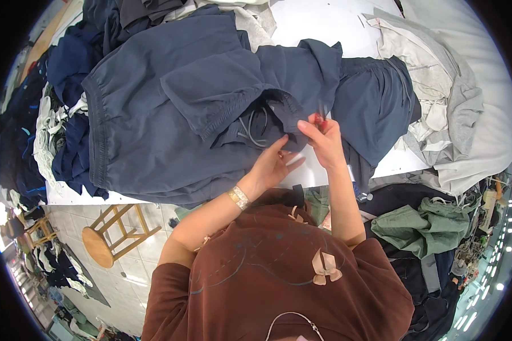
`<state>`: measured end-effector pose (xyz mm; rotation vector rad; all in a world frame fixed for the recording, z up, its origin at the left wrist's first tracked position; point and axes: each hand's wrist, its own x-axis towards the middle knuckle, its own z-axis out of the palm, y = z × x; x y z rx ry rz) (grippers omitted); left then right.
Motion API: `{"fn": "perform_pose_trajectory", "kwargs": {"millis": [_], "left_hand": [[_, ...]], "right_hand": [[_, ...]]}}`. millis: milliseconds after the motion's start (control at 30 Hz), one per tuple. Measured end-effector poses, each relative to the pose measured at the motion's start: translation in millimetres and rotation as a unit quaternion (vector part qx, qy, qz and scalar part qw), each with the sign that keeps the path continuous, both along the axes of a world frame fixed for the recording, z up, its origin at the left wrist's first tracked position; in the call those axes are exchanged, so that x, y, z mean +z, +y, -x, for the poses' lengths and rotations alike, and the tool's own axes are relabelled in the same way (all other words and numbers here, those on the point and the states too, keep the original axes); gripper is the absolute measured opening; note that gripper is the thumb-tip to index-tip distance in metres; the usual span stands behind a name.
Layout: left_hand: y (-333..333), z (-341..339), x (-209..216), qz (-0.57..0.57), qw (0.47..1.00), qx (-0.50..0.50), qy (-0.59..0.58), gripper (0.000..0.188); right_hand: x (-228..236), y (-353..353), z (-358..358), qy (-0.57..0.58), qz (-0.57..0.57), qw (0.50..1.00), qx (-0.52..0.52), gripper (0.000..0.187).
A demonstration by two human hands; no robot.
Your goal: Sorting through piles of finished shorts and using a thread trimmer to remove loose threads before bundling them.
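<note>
A pair of dark blue-grey shorts (210, 102) lies before me, with its gathered elastic waistband facing my hands and grey drawstrings (250, 133) showing inside the opening. My left hand (274, 163) grips the waistband's near edge with the fingertips, its lower fingers spread beneath. Closed around a small red-handled tool (320, 120), my right hand (327, 145) is beside the waistband's right end, thumb against the cloth. Thin blurred blades point away from the tool; its exact kind is unclear.
More blue-grey shorts (370, 108) lie to the right, next to grey and white garments (438, 85). Dark clothes (77, 62) are heaped at left on the white table (389, 165). A wooden stool (99, 247) stands below left; a green garment (424, 227) lies below right.
</note>
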<state>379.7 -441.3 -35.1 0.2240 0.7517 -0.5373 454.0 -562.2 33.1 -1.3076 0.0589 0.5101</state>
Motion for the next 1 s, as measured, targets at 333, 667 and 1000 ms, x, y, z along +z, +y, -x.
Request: {"fn": "perform_pose_trajectory", "kwargs": {"millis": [333, 667, 1000], "left_hand": [[46, -13, 55, -0.142, 0.945, 0.18, -0.234, 0.026], [53, -5, 43, -0.089, 0.966, 0.167, -0.178, 0.023], [50, -2, 34, -0.17, 0.953, 0.161, -0.192, 0.028]], "right_hand": [[-50, 3, 1, -0.108, 0.204, 0.969, -0.089, 0.024], [-19, 14, 5, -0.266, 0.178, 0.941, -0.105, 0.028], [-15, 22, 5, -0.293, 0.29, 0.905, 0.1, 0.032]]}}
